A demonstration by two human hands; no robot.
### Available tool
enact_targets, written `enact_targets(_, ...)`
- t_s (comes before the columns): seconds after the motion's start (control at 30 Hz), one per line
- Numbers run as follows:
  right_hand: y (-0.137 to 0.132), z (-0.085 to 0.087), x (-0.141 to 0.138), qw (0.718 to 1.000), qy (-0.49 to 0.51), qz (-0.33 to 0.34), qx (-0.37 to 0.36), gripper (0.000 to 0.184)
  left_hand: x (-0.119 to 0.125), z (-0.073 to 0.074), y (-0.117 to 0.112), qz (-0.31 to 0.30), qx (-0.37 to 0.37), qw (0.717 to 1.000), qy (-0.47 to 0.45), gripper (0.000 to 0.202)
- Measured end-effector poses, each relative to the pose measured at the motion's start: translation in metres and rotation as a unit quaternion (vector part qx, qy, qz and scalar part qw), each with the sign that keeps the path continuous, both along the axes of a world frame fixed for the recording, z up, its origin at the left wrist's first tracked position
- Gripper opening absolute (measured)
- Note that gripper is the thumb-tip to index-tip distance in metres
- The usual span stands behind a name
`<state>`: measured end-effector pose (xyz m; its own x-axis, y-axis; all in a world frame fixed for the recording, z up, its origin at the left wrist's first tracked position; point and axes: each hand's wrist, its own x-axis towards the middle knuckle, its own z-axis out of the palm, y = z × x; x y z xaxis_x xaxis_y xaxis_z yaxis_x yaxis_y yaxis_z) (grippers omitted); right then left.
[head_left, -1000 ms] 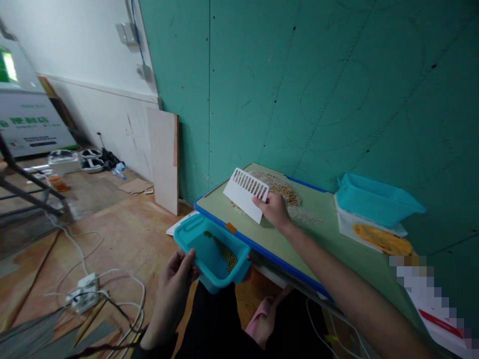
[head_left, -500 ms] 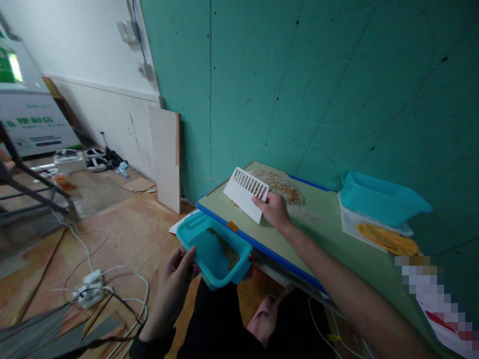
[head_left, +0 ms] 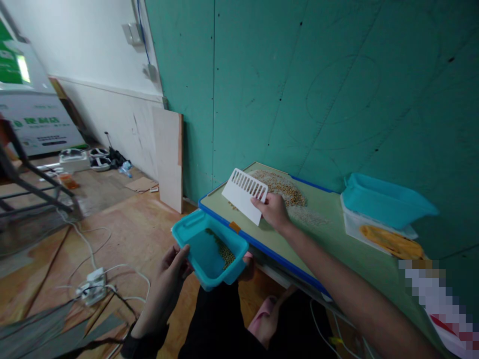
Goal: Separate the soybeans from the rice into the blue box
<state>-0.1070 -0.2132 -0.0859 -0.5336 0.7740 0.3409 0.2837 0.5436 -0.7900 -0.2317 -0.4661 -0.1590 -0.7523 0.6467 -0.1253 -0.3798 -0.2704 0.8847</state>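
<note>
My left hand (head_left: pixel 175 264) grips the near left rim of a turquoise plastic tub (head_left: pixel 200 249), held just off the table's front edge. Greenish beans (head_left: pixel 226 257) lie inside the tub, along its right side. In my right hand (head_left: pixel 275 212) is a white plastic scraper (head_left: pixel 242 198) with a row of slots along its upper edge. The scraper leans over the tabletop, and a few beans show at its left. Behind it spreads a pile of tan beans (head_left: pixel 290 192) mixed with fine pale grains.
The green table (head_left: pixel 337 239) has a blue edge and an orange clip (head_left: pixel 234 227). At its right stand another turquoise tub (head_left: pixel 385 199) and an orange cloth (head_left: pixel 391 242). A green wall rises behind. A power strip (head_left: pixel 92 286) with cables lies on the floor at left.
My left hand and the tub have shifted slightly left, a little away from the table edge. The scraper in my right hand has hardly moved; the whole view has drifted a little.
</note>
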Motion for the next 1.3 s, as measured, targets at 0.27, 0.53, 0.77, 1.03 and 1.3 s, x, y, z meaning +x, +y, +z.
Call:
enact_targets(0.27,-0.006,0.004,-0.005,1.0,-0.002,0.013,0.013,0.026,-0.01,0.003,0.004,-0.007,0.001,1.0,-0.007,0.031)
enact_targets(0.53,-0.014,0.004,-0.004,0.999,0.0,0.045,0.018,0.025,-0.014,0.005,0.005,-0.013,-0.002,1.0,0.006,0.033)
enact_targets(0.77,-0.029,0.011,0.007,0.997,-0.026,0.045,0.054,0.024,-0.025,0.0,0.009,-0.011,-0.008,1.0,0.0,0.027)
enact_targets(1.03,-0.055,0.019,0.026,0.984,-0.086,0.078,0.134,0.027,-0.009,0.003,0.013,0.009,0.028,1.0,-0.009,0.027)
enact_targets(1.3,-0.074,0.021,0.042,0.977,-0.084,0.122,0.156,0.021,0.004,-0.001,0.012,0.024,0.032,0.999,0.011,0.024)
